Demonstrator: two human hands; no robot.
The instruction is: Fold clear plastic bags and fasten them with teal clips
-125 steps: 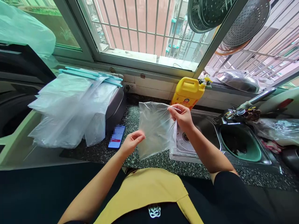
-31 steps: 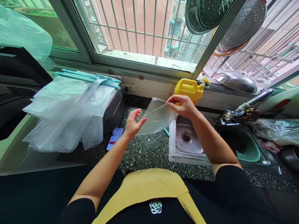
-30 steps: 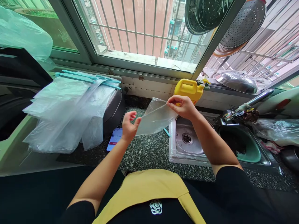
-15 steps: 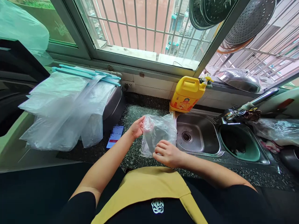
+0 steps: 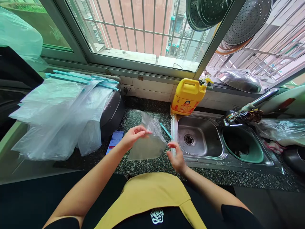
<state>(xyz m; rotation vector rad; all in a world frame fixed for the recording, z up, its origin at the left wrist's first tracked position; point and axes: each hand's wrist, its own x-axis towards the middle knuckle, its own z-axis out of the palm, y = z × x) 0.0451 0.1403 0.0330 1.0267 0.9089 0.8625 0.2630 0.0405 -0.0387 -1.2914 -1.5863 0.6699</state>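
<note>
A clear plastic bag (image 5: 149, 149) hangs slack over the speckled counter in front of me. My left hand (image 5: 134, 137) pinches it between thumb and fingers near its upper middle. Just off the bag's right edge is my right hand (image 5: 176, 158), its thumb and fingers apart with nothing seen between them. Behind the bag, a thin blue sealing strip (image 5: 166, 131) lies on the counter beside the sink. More clear bags (image 5: 62, 117) with blue strips along their tops are piled at the left, over a dark case.
A phone (image 5: 115, 140) lies left of my left arm. A yellow jug (image 5: 187, 97) stands behind the steel sink (image 5: 200, 133). A green basin (image 5: 243, 144) sits in the second bowl under the faucet (image 5: 250, 109). Barred windows run along the back.
The bag has shifted left and lower and opened out flatter. My right hand has come off it and moved right. The blue strip on the counter is now uncovered.
</note>
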